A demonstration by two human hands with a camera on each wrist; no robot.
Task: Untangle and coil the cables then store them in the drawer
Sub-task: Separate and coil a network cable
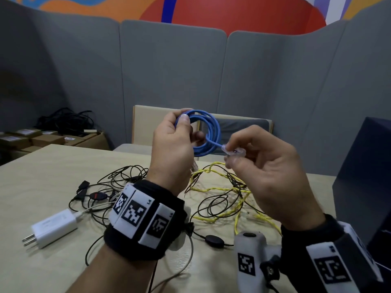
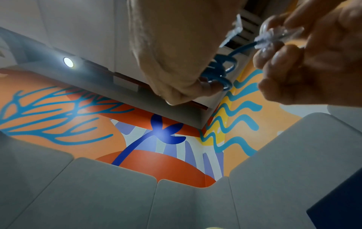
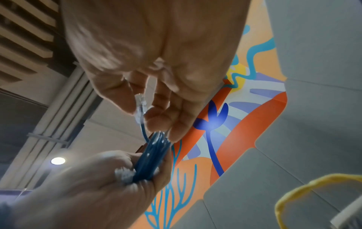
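My left hand [image 1: 179, 132] grips a coiled blue network cable [image 1: 209, 132] held upright above the table; the same coil [image 3: 152, 156] shows edge-on in the right wrist view. My right hand [image 1: 239, 154] pinches the cable's clear end plug [image 1: 232, 152] just right of the coil, also seen as the plug [image 3: 140, 108] and the plug [image 2: 270, 38]. The other clear plug [image 1: 194, 166] hangs below my left palm. On the table lie a twisted yellow cable [image 1: 220, 187] and tangled thin black cables [image 1: 118, 180]. No drawer is in view.
A white charger [image 1: 55, 228] with prongs lies at the table's left front. A dark blue box [image 1: 368, 182] stands at the right edge. A wooden chair [image 1: 160, 127] sits behind the table, with cardboard boxes [image 1: 44, 139] and black cable at far left.
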